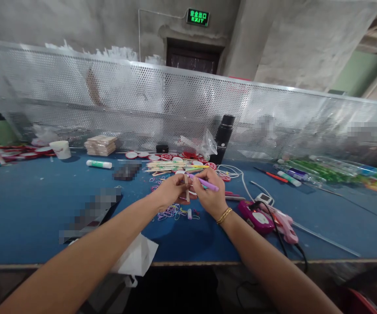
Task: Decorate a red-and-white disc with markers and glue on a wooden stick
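Note:
Over the blue table [28,218], my left hand [170,190] pinches a short wooden stick [187,192] held upright. My right hand [210,192], with a gold bracelet at the wrist, grips a purple pen-like tool [208,184] whose tip meets the top of the stick. Both hands touch each other above a scatter of small coloured rubber bands [170,213]. A bundle of wooden sticks [172,165] lies just beyond the hands, with red-and-white round badges [162,156] behind it.
A pink glue gun [282,220] and a magenta device [257,216] with cables lie right of my hands. A black flask [224,138], a glue stick [99,164], a white cup [60,149] and stacked wooden pieces [101,145] stand before a perforated metal screen [110,100]. A white bag [136,257] hangs over the front edge.

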A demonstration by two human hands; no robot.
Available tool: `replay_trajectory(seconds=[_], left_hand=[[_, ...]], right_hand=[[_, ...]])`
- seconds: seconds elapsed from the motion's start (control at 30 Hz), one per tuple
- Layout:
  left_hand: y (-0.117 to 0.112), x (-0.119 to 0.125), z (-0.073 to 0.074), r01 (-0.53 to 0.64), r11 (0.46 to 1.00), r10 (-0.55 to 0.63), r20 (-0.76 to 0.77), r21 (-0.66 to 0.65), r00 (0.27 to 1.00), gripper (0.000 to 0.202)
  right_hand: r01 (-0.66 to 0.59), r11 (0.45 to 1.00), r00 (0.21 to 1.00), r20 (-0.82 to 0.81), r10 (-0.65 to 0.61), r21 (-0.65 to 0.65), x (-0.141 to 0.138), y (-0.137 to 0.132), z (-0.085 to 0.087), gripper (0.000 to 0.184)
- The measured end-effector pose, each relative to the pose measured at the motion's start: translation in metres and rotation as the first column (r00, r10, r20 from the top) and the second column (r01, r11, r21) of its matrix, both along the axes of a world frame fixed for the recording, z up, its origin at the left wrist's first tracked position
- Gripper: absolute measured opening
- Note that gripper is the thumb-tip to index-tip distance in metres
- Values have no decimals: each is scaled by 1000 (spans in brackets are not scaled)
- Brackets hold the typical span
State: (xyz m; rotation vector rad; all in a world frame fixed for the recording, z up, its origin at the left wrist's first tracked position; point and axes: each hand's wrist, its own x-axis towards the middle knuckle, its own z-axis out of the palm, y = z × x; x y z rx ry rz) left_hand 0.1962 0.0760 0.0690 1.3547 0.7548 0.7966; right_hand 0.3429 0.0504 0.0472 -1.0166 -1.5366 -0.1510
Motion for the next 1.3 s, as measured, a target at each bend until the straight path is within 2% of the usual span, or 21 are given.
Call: replay_trajectory(seconds=[0.23, 0.43, 0.57, 0.8, 1.1, 1.3], left_hand=[[0, 1, 0, 6, 1000, -6, -17, 8, 1000, 18], [-1, 1, 0, -12, 1000, 12, -16, -5, 1000, 23], [0, 1, -1, -5, 1000, 5, -29, 12, 1000, 20], [-2, 1, 2, -15, 1000, 16, -43, 10, 999, 16], [1, 0, -1, -12, 1000, 12, -32, -4, 999, 18], [1, -1, -1, -9, 1000, 9, -12, 3, 1000, 25]], right_hand=[[-21, 999, 1000, -4, 20, -25, -1, 1, -2, 7], [13, 1000, 1000, 2, -13, -4, 0, 0, -1, 10], [-21, 1000, 1000, -3, 21, -13, -2, 0, -1, 5], [-4, 1000, 1000, 6, 4, -14, -1, 0, -2, 6], [17, 1000, 1000, 13, -17, 19, 0, 0, -2, 7], [4, 1000, 1000, 7, -4, 7, 0, 1, -3, 5]])
